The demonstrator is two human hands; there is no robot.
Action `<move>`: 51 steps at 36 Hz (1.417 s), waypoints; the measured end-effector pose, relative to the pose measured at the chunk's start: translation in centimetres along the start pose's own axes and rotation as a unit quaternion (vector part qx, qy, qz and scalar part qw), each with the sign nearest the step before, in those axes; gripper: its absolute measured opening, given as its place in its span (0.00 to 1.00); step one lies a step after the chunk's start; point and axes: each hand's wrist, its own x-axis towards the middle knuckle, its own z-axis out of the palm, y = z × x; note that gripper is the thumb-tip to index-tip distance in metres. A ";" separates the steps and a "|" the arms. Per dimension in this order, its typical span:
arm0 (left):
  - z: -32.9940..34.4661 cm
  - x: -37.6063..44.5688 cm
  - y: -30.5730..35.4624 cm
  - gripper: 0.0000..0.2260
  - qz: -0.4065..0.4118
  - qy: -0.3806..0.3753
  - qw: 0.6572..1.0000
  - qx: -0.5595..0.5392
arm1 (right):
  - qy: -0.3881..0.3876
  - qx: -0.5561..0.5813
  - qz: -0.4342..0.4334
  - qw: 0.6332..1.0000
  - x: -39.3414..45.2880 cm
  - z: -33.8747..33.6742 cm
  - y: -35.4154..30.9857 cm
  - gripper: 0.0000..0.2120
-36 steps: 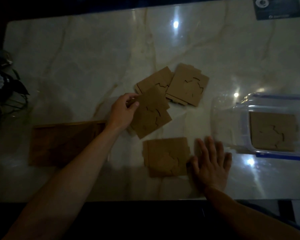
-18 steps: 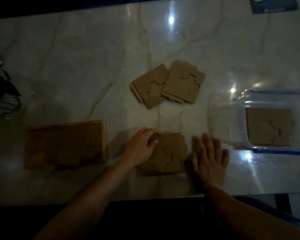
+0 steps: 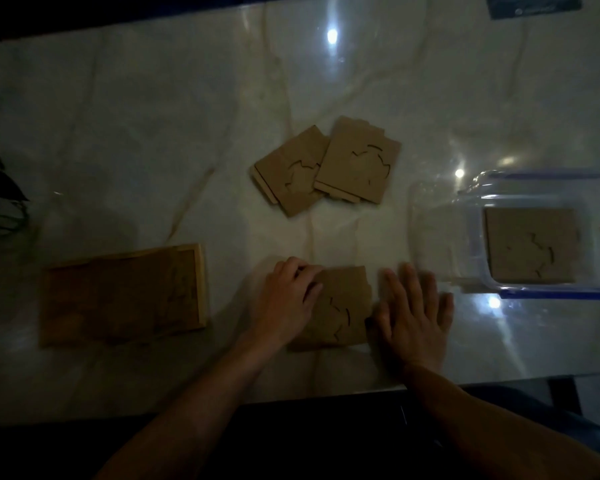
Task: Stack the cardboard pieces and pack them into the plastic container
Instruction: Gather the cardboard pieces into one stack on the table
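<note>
Cardboard stack [image 3: 340, 306] gripped at left edge by left hand [image 3: 284, 299]; right hand [image 3: 413, 313] flat, fingers straight, against right edge.

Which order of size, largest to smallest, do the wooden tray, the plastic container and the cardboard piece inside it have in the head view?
1. The wooden tray and the plastic container: about alike; the container runs off the frame, so unranked.
2. The cardboard piece inside it: clearly smallest.

text readable: none | dark card [image 3: 534, 5] at the table's far right edge: small pale mark and line of print, too dim and small to read
</note>
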 end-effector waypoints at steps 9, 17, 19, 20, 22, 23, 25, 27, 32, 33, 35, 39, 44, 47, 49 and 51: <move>1.1 -0.7 -0.6 0.13 0.025 0.046 0.992 0.117 | 0.003 0.003 0.016 1.000 0.1 0.0 -0.4 0.31; 1.2 -0.6 -1.2 0.13 0.046 0.055 0.988 0.140 | 0.001 -0.001 0.016 1.000 0.1 0.3 -0.2 0.31; 1.1 -0.6 -1.1 0.14 0.040 0.050 0.988 0.141 | 0.000 -0.004 0.015 1.000 0.1 0.4 -0.1 0.31; 1.0 -0.6 -1.1 0.14 0.039 0.048 0.988 0.139 | 0.000 -0.005 0.014 1.000 0.1 0.4 -0.1 0.31; 0.8 -0.5 -1.0 0.14 0.034 0.041 0.990 0.130 | 0.001 -0.002 0.012 1.000 0.1 0.3 -0.1 0.31; 0.7 -0.5 -1.0 0.13 0.032 0.036 0.991 0.122 | 0.000 -0.001 0.011 1.000 0.0 0.3 -0.1 0.31; 0.4 -0.2 -1.0 0.13 0.025 0.032 0.994 0.102 | -0.001 -0.003 0.011 1.000 0.0 0.3 -0.1 0.31; -0.1 0.5 -1.1 0.13 0.015 0.035 0.997 0.068 | -0.001 -0.003 0.013 1.000 0.0 0.2 -0.1 0.31; -2.0 4.4 -1.1 0.15 -0.015 0.015 0.999 0.041 | 0.003 0.004 0.007 1.000 -0.1 0.1 -0.1 0.31; -2.4 5.4 -1.1 0.15 -0.021 0.021 0.999 0.042 | 0.003 0.004 0.006 1.000 -0.1 0.1 -0.1 0.31; -3.6 7.6 -1.0 0.16 -0.038 0.036 0.998 0.035 | 0.006 0.001 0.007 1.000 -0.2 0.1 -0.2 0.32; -5.8 11.7 -0.3 0.18 -0.047 0.066 0.996 0.021 | 0.005 0.007 0.008 1.000 -0.2 -0.2 -0.4 0.31; -6.4 15.7 2.1 0.26 -0.085 0.006 0.996 0.028 | -0.008 0.021 0.010 1.000 -0.2 -0.6 -0.6 0.31; -5.5 17.1 3.9 0.29 -0.114 -0.004 0.993 0.012 | -0.014 0.030 0.014 0.999 -0.2 -0.9 -0.7 0.30; -4.7 17.7 4.8 0.32 -0.142 0.002 0.989 0.048 | -0.016 0.028 0.016 0.999 -0.2 -0.9 -0.8 0.30; -4.0 18.0 5.3 0.35 -0.167 0.018 0.983 0.079 | -0.018 0.024 0.018 0.999 -0.3 -1.0 -0.8 0.30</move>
